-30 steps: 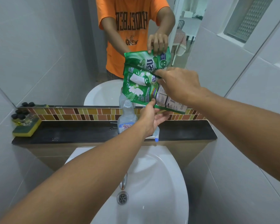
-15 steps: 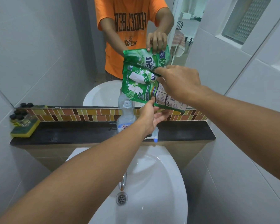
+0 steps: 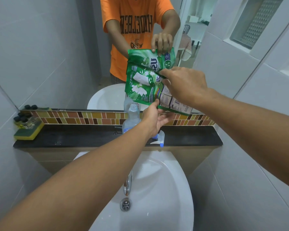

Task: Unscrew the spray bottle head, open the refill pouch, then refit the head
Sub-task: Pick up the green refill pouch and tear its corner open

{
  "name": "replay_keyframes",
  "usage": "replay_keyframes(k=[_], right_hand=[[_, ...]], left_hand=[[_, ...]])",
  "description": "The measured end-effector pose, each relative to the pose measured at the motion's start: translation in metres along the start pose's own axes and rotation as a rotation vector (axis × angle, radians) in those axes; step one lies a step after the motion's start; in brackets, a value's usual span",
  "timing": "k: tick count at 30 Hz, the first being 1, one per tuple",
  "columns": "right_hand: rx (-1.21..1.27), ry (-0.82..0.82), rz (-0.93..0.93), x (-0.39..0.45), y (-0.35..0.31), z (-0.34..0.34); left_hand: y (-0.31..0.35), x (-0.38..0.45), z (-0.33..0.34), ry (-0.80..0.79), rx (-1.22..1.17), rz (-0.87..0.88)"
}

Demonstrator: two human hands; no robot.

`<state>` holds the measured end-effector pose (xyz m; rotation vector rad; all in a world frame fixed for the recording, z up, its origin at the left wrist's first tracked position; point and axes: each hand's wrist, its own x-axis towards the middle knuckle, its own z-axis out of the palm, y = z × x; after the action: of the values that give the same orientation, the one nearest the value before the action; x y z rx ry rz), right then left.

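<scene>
I hold a green refill pouch (image 3: 143,87) up in front of the mirror. My left hand (image 3: 154,118) grips its lower edge from below. My right hand (image 3: 185,85) pinches its upper right corner. A clear spray bottle (image 3: 131,120) without its head stands on the black ledge (image 3: 73,137), just left of my left hand and under the pouch. The white spray head with a blue tip (image 3: 159,139) lies on the ledge behind my left wrist. I cannot tell whether the pouch is torn open.
A yellow-green sponge (image 3: 28,131) with several small black-capped bottles (image 3: 22,119) sits at the ledge's left end. Below is a white basin (image 3: 173,189) with tap (image 3: 128,182) and drain (image 3: 125,204). The mirror (image 3: 57,47) reflects a person in an orange shirt.
Both hands and the pouch stay nearly where they were; the view has shifted slightly. The bottle and spray head have not moved.
</scene>
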<state>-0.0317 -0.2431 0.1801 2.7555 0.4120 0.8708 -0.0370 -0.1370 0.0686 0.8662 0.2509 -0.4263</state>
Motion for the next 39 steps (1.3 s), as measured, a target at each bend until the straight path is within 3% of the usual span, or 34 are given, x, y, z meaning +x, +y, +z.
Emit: replay_keyframes(k=[39], right_hand=[[-0.075,0.045,-0.047,0.018,0.002,-0.027]], left_hand=[[0.02,-0.009,0.013,-0.04,-0.019,0.027]])
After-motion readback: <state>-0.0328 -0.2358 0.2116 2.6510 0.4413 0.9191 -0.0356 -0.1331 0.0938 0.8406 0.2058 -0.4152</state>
